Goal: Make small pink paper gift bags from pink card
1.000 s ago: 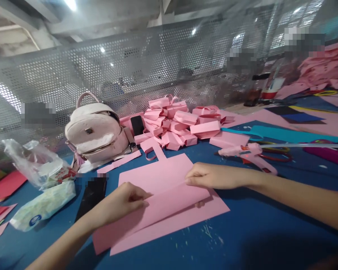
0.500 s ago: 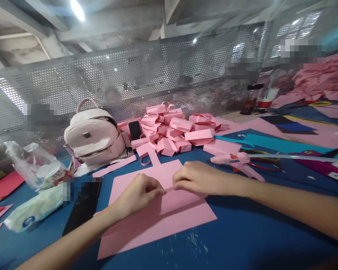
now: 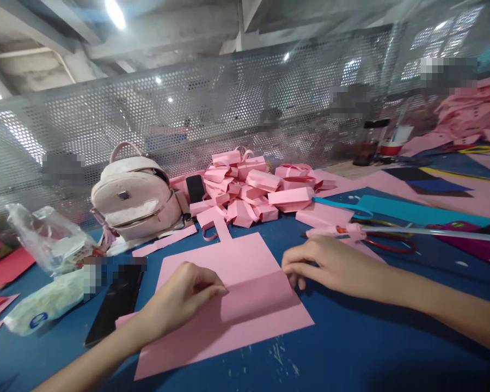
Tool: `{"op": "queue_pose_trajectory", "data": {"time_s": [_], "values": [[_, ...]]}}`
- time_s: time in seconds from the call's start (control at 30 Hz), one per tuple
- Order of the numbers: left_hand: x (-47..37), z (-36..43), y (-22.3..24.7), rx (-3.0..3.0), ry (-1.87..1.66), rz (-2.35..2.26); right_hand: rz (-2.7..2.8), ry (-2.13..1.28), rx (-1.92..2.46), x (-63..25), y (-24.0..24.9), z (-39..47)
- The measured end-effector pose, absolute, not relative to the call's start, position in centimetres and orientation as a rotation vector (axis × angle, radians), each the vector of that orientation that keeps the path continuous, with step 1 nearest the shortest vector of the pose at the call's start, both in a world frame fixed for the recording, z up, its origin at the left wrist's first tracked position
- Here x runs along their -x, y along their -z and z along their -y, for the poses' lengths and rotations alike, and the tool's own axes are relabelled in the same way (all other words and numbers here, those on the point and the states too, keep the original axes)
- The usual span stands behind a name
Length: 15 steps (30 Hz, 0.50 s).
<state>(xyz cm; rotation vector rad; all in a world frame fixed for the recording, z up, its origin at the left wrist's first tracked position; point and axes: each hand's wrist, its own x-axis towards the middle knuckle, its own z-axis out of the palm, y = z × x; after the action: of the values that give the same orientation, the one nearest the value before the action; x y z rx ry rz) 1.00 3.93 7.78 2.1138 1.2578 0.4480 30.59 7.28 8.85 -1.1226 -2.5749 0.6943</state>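
A large pink paper sheet lies flat on the blue table before me. Across it runs a narrower pink paper strip, its upper edge raised and casting a shadow on the sheet. My left hand pinches that upper edge near the middle, thumb against curled fingers. At the strip's right end is my right hand, its fingers bent and closed around the end, fingertips partly hidden. Just behind the right hand lies a pink glue gun, partly covered by it.
Folded pink paper pieces are heaped behind the sheet. Left of them stands a pale backpack. A black phone and a plastic bag lie at left. Teal strip and red-handled scissors are at right; a perforated metal panel stands behind.
My right hand has moved right along the strip's upper edge, from near the middle to its right end. My left hand has shifted slightly left and down, still pinching.
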Motion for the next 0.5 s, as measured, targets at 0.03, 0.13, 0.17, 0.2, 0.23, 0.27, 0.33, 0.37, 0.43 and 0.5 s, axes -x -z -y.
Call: {"op": "queue_pose_trajectory", "data": {"time_s": [0.03, 0.13, 0.17, 0.2, 0.23, 0.27, 0.33, 0.37, 0.43, 0.5], "values": [[-0.8, -4.0, -7.8, -2.118, -0.446, -1.261, 2.558, -0.679, 1.151, -30.8, -8.8, -7.2], [-0.1, -4.2, -7.7, -2.128, -0.445, -1.275, 2.465, -0.655, 1.229, -31.2, -8.9, -6.9], [0.0, -4.3, -7.7, -2.13, -0.443, -1.277, 2.441, -0.65, 1.249, -31.2, -8.9, -6.8], [0.2, -4.4, -7.7, -2.131, -0.441, -1.276, 2.42, -0.636, 1.263, -31.1, -9.0, -6.6], [0.2, -4.4, -7.7, -2.133, -0.439, -1.272, 2.403, -0.621, 1.273, -31.0, -9.0, -6.4], [0.2, -4.5, -7.7, -2.135, -0.438, -1.266, 2.389, -0.61, 1.277, -30.8, -9.0, -6.3], [0.1, -4.6, -7.7, -2.136, -0.439, -1.251, 2.362, -0.628, 1.258, -30.3, -8.7, -6.1], [-0.1, -4.7, -7.7, -2.134, -0.439, -1.241, 2.351, -0.651, 1.242, -30.0, -8.5, -6.1], [-0.4, -4.8, -7.8, -2.13, -0.436, -1.22, 2.346, -0.701, 1.227, -29.5, -8.0, -6.2], [-0.7, -4.9, -7.8, -2.129, -0.428, -1.2, 2.343, -0.771, 1.223, -28.9, -7.5, -6.4]]}}
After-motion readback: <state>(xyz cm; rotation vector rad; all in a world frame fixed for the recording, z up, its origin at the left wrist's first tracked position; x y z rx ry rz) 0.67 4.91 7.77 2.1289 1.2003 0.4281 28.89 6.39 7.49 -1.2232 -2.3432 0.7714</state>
